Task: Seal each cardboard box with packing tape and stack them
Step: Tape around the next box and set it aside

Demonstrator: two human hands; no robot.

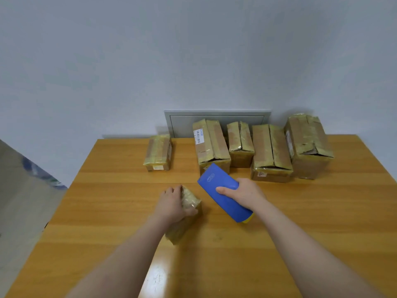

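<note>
My left hand (173,204) grips a small cardboard box (187,214) wrapped in yellowish tape, lying on the wooden table (300,211) near the middle. My right hand (242,192) holds a blue tape dispenser (223,191), tilted, with a yellow roll showing at its near end; it is a little right of the small box. Along the table's far edge stand several taped cardboard boxes: a small one (158,152) at the left, then a bigger one (211,145), a short one (240,143), another (271,152) and the tallest (308,145) at the right.
A grey wall panel (217,119) sits behind the row of boxes. The table's left edge runs diagonally, with floor and a grey surface (23,190) beyond it. A glossy reflection lies on the table's near part (156,278).
</note>
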